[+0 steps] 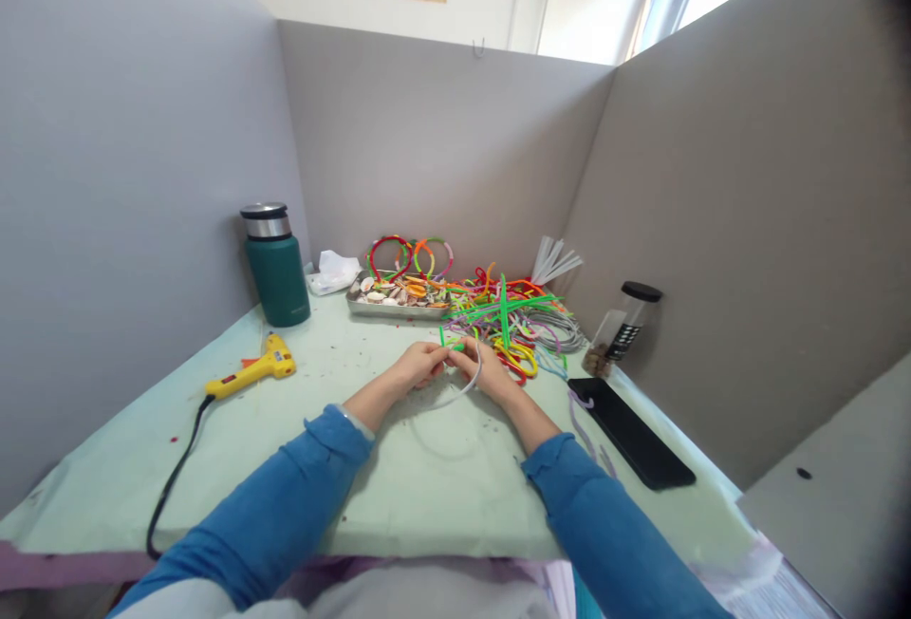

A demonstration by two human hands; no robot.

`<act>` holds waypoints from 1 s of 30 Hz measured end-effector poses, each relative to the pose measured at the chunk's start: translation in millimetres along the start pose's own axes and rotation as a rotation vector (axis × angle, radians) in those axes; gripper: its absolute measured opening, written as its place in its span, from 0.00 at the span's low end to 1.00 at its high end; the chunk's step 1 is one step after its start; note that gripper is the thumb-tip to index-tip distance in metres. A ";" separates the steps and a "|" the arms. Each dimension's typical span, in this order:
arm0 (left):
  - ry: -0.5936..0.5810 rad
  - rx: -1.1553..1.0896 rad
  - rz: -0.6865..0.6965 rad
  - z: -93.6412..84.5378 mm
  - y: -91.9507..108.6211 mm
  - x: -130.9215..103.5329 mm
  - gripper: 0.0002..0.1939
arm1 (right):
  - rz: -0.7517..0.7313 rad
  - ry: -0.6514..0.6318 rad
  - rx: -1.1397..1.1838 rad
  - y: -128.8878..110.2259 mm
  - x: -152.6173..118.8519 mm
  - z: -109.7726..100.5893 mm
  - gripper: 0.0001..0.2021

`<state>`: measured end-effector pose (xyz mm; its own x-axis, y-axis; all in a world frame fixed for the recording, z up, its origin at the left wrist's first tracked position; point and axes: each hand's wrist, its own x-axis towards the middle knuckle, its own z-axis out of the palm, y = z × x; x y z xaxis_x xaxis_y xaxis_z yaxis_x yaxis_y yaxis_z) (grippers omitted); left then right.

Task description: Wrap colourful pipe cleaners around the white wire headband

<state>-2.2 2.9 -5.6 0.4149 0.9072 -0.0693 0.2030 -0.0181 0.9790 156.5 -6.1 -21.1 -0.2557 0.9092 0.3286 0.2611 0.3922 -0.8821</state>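
Note:
My left hand (pixel 419 365) and my right hand (pixel 482 370) meet over the middle of the table, fingertips pinched close together. Between them is a short bit of green pipe cleaner (pixel 457 347), with a green end standing up just behind the fingers. A thin pale grey band (pixel 466 389) curves out from my right fingers and bends down toward my left wrist. How the green piece sits on the band is too small to make out. Directly behind my hands lies a tangled pile of colourful pipe cleaners (pixel 504 310).
A metal tray (pixel 399 311) of shells stands at the back, with colourful hoops (pixel 390 258) behind it. Leftward are a green bottle (pixel 276 272), tissues (pixel 334 271) and a corded yellow glue gun (pixel 252 370). Rightward are glue sticks (pixel 555 261), a jar (pixel 621 329) and a black phone (pixel 633 434).

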 end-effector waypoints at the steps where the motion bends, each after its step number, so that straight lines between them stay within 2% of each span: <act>1: 0.001 -0.004 -0.002 0.1 0.4 -0.2 0.21 | -0.006 -0.005 0.001 -1.4 -0.5 0.0 0.14; 7: -0.002 -0.041 -0.033 1.0 4.5 -1.9 0.21 | -0.022 -0.014 0.006 -7.1 -2.3 0.2 0.14; 18: -0.030 -0.107 -0.044 0.8 7.3 -4.4 0.09 | -0.001 0.012 0.047 -4.5 -0.3 0.6 0.14; 30: -0.017 -0.071 -0.027 1.0 3.4 -0.6 0.12 | 0.006 0.021 0.068 -5.4 0.5 1.2 0.13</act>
<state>-0.9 1.8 -2.4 0.4253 0.8997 -0.0981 0.1508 0.0364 0.9879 153.8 -7.9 -16.6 -0.2348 0.9147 0.3290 0.1989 0.3766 -0.9048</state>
